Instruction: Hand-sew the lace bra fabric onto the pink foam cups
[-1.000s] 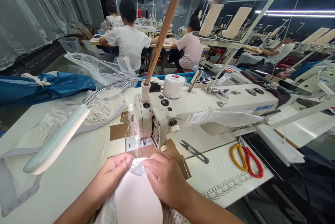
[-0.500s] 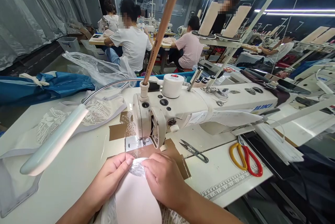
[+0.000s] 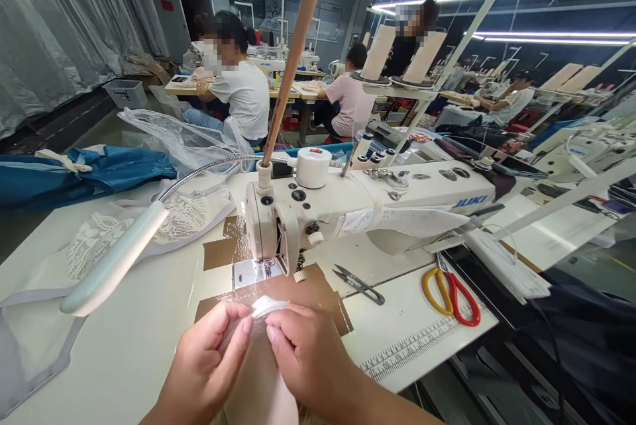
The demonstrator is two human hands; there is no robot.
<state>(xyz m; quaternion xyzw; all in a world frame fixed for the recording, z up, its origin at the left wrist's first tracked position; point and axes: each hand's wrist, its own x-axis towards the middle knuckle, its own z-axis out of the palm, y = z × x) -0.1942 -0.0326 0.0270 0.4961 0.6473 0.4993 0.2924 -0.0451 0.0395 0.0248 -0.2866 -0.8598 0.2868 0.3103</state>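
Observation:
My left hand [image 3: 209, 362] and my right hand [image 3: 305, 355] pinch the top edge of a pale pink fabric piece [image 3: 261, 385] with white lace at its tip. Both hands sit low in the middle of the view, fingers closed on the fabric. The lace tip points toward the needle area of a white sewing machine [image 3: 348, 203], a short way in front of the hands. The fabric lies over a brown taped patch [image 3: 303, 289] on the table.
Thread snips [image 3: 358, 284] and yellow-and-red scissors [image 3: 450, 296] lie to the right on the white table [image 3: 139, 339]. A gooseneck lamp [image 3: 116, 259] reaches in from the left. Lace pieces [image 3: 124, 233] and plastic bags lie behind. Other people sew at far tables.
My hands have folded the fabric narrower and lifted its lace tip. The view has shifted slightly, so the machine sits a little further left.

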